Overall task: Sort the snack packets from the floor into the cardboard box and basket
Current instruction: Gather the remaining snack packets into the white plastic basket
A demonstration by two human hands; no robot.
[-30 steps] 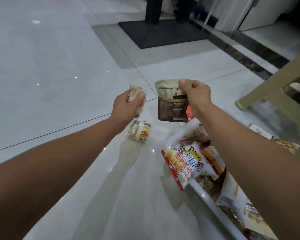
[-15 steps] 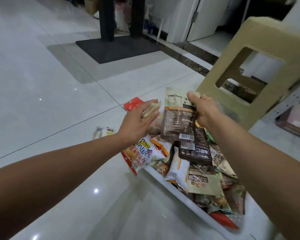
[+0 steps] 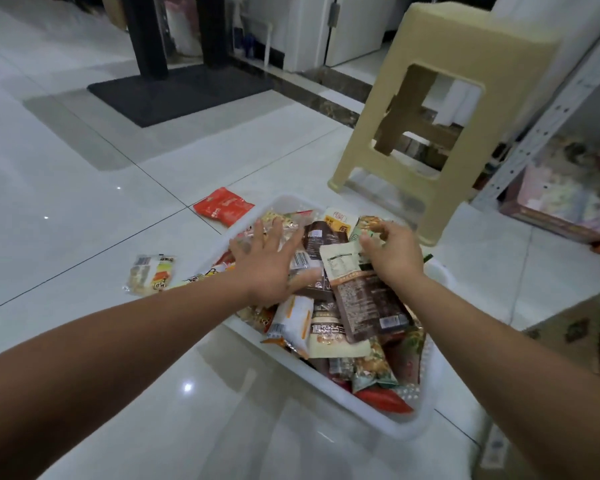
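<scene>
Left of the spread, empty left hand (image 3: 267, 268) over the basket (image 3: 371, 407) lies a yellow packet (image 3: 151, 273) on the floor, long axis running away; right hand (image 3: 394, 252) loosely curled over basket packets, farther off

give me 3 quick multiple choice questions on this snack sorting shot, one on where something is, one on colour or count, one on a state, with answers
1. Where does the red packet lie?
A. on the floor beyond the basket's far left corner
B. on the stool
C. in the left hand

2. What colour is the basket?
A. black
B. white
C. green

3. How is the left hand?
A. clenched round a packet
B. open, fingers spread over the pile
C. flat on the bare floor

Answers:
1 A, it rests on the tiles just outside the rim.
2 B, its rim and walls are white plastic.
3 B, the fingers fan out above the packets and grip nothing.
</scene>
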